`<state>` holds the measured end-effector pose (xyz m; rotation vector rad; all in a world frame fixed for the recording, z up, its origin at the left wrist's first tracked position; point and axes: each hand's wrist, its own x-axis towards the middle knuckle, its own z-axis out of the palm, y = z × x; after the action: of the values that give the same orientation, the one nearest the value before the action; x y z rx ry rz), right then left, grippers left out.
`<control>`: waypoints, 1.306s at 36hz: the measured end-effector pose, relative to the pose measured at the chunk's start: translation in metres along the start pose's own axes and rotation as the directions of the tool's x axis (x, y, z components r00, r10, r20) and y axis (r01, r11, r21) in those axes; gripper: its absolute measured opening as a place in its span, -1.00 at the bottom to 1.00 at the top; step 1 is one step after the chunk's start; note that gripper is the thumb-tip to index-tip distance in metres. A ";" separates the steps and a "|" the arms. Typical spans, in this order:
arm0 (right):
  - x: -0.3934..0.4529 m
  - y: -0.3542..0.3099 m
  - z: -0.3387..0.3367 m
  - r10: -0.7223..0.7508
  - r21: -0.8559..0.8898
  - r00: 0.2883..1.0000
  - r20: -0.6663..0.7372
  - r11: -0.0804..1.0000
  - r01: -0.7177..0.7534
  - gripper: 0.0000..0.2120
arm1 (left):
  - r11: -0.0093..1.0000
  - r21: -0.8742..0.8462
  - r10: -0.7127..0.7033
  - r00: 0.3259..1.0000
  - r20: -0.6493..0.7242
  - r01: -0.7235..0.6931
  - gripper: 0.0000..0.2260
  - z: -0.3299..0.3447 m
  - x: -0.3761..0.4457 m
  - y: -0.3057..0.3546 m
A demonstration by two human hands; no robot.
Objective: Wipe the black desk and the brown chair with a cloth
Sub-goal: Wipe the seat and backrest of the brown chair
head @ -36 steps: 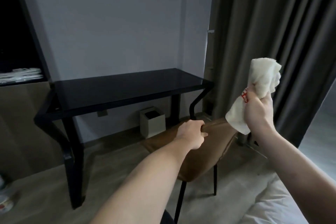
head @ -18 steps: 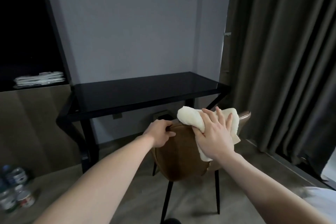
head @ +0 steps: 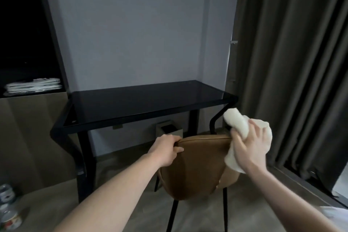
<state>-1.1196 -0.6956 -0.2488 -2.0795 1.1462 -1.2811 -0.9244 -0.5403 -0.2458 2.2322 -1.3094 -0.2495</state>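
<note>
Gripping the left end of the backrest's top edge, the left hand [head: 164, 151] curls its fingers over the rim of the brown chair [head: 195, 167] with the thumb lying on the near face. The chair is smooth tan upholstery with a stitched seam along the top, a rounded shell back and thin black legs; it stands on the floor just in front of the black desk [head: 143, 103], its back turned to the camera. The right hand [head: 248, 149] presses a cloth [head: 238, 124] against the right end of the backrest's top edge, fingers spread and bent over the fabric, holding it. The cloth is off-white, thick and bunched, one rolled end sticking up above the fingers and a flap hanging down over the chair's right side.

The desk has a glossy black top and angled black legs, and sits against a grey wall. A small square bin [head: 169, 130] stands under it near the wall, partly hidden by the chair. Dark curtains [head: 293, 62] hang to the right, close to the desk's right edge. A shelf at the left holds folded white items [head: 33, 84]. Cans [head: 9, 211] sit on the floor at the lower left.
</note>
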 end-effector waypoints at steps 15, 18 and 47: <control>-0.016 -0.013 0.023 -0.120 -0.039 0.992 0.027 0.992 0.121 -0.62 | 1.000 -0.016 0.020 0.998 0.067 -0.019 -0.67 -0.005 0.005 -0.004; 0.013 0.002 0.010 -0.047 0.039 0.997 -0.057 0.998 0.049 -0.55 | 0.999 -0.002 0.043 0.998 0.040 -0.043 -0.65 -0.001 0.010 -0.007; -0.072 -0.061 0.088 0.410 0.518 0.904 -0.124 0.804 -0.293 -0.21 | 0.993 -0.049 0.109 0.993 0.040 -0.107 -0.75 0.005 0.017 -0.009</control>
<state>-1.0329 -0.6064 -0.2843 -1.3003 1.0946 -1.4613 -0.9108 -0.5530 -0.2536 2.1202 -1.4269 -0.2867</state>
